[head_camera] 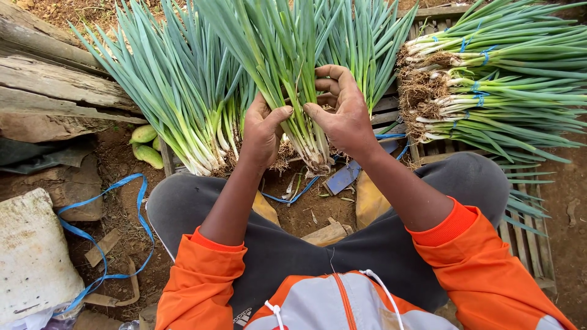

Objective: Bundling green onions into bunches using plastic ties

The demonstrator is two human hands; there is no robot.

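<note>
view from a head cam, looking down at a seated person in an orange jacket w/ grey trousers. both hands hold one bunch of spring onions (292,79) upright betw. the knees, green tops fanning away from the viewer, white stems and roots at the bottom, near the dirt ground (122,201).

left hand (263,131) wraps the bunch from the left side, low on the white stems, fingers curled round and thumb pressed across the front. right hand (342,110) grips from the right, a bit higher; thumb lies on the stems, fingers bent inward and closed at the back of the bunch. both hands are closed on it, touching each other or nearly so.

handling, as a guess: bunch looks light, but floppy up top. leaves are hollow and soft, prob. crease or snap if squeezed. the white stems look firmer, so best hold is there, just above the roots, w/ an even, gentle squeeze. loose stalks may slip out if the grip slackens.

around: a loose bunch (177,104) leans at left. tied bunches (489,79) w/ blue bands lie stacked on a slatted wooden crate (526,238) at right. blue strap (104,238) loops on the ground at left, beside a white block (30,256). old planks (55,79) at upper left.
</note>
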